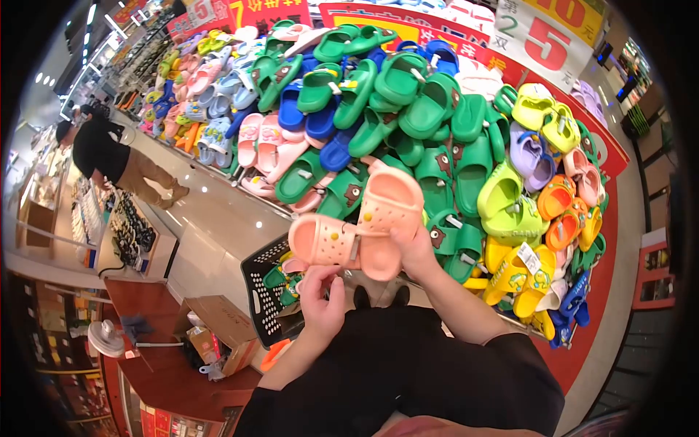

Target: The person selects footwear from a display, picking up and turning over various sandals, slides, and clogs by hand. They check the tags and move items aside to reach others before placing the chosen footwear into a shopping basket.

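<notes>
A pair of peach clogs (393,197) with round holes and small yellow studs is joined together in front of the slipper pile. My right hand (413,251) is closed round the side of the upright clog, with its thumb on top. The other clog of the pair lies sideways to the left. Just below that clog is my left hand (323,297), its fingers loosely bent and apart, with nothing visible in them. Behind the pair are many green slippers (429,105), some with bear faces, and pink slippers (269,146).
A black shopping basket (263,320) holding green slippers stands at my left. Yellow slippers (524,280) and orange clogs (564,218) are piled at the right. Price signs (542,44) line the back. An open cardboard box (222,328) sits lower left. Another person (102,156) bends over a display.
</notes>
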`<action>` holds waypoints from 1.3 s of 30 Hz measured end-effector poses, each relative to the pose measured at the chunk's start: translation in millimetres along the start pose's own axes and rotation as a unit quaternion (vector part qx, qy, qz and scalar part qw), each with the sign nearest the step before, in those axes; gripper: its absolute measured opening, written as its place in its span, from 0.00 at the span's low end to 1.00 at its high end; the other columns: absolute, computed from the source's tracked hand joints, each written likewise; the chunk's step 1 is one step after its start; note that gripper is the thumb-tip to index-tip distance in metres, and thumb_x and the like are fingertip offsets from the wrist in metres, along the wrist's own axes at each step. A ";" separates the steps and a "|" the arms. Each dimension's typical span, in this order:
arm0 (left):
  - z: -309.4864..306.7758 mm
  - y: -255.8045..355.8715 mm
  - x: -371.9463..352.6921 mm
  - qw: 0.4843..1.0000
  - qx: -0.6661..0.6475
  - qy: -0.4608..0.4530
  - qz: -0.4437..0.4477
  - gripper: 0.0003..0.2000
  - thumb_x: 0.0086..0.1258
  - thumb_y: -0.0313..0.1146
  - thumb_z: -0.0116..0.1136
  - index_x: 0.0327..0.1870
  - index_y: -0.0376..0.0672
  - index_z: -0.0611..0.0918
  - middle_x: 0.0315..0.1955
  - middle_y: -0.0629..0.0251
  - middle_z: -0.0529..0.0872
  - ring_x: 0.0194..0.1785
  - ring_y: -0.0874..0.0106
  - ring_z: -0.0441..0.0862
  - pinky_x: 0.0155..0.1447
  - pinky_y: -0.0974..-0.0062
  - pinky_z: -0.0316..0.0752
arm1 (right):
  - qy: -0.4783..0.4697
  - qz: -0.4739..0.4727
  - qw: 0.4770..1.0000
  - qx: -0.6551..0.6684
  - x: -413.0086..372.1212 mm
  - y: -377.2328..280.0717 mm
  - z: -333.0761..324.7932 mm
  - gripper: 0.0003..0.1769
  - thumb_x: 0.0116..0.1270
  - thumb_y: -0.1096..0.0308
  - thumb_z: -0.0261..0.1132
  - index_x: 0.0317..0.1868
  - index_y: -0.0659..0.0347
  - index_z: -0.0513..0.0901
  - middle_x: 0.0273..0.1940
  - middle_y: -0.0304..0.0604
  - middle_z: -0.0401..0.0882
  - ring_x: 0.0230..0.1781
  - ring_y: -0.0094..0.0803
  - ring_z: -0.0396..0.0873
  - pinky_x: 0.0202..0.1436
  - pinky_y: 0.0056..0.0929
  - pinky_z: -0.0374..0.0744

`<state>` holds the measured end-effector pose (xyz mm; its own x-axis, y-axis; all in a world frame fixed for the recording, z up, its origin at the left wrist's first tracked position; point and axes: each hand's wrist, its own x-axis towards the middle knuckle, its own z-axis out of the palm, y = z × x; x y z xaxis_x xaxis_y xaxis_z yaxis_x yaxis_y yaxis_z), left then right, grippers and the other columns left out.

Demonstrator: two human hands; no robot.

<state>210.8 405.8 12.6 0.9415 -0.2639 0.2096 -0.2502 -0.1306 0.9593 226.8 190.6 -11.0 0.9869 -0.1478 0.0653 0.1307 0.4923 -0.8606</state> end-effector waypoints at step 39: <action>42.0 -30.0 -27.7 0.964 -0.014 0.220 -0.150 0.13 0.65 0.25 0.62 0.50 0.34 0.80 0.48 0.60 0.82 0.53 0.71 0.79 0.59 0.73 0.72 | -0.383 0.165 0.874 -0.250 -38.7 10.7 -16.9 0.32 0.65 0.60 0.67 0.66 0.62 0.69 0.56 0.50 0.78 0.58 0.36 0.76 0.62 0.35 0.74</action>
<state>182.8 376.9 -30.0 0.9765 0.2144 -0.0237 0.0485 -0.1113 0.9926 188.4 187.1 -31.2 0.7629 0.6423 -0.0738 -0.0415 -0.0652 -0.9970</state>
